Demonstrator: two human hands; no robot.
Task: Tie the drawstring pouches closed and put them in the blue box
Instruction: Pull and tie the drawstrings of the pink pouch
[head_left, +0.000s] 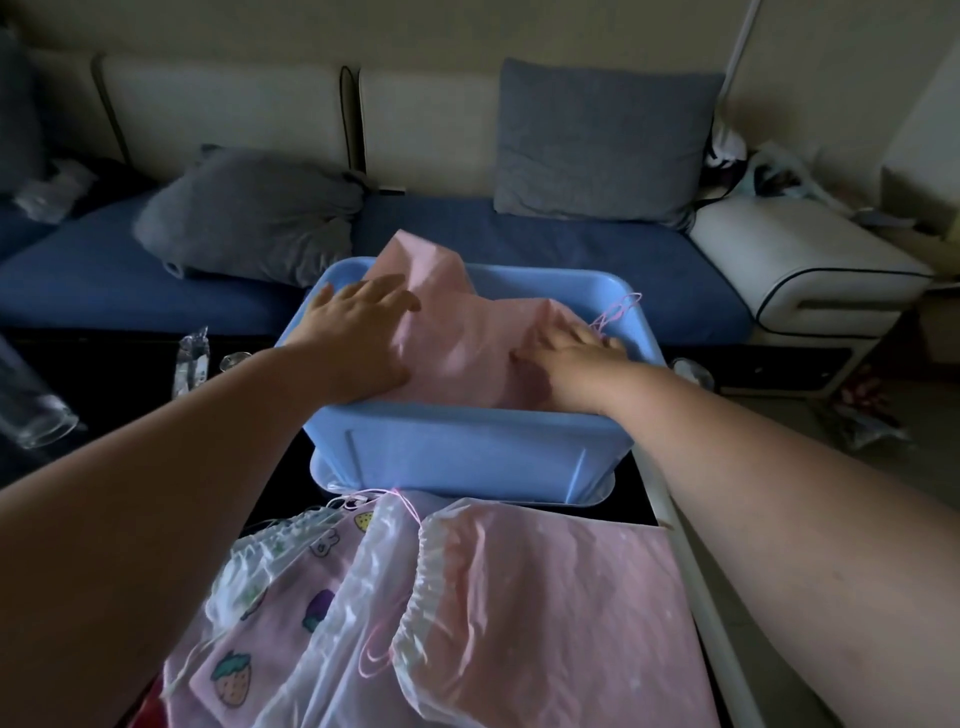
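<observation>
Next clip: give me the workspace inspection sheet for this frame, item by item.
Surface: dark table, partly covered by pouches.
Job's things: blue box holds a pink pouch, one corner above the rim, its drawstring over the right rim; a plain pink pouch and a fruit-print pouch lie in front.
Clutter: clear plastic wrappers at the table's left.
Grippers: left hand and right hand press flat on the pouch in the box.
Cables: black cable down the sofa back.
Surroundings: sofa with grey cushions.
</observation>
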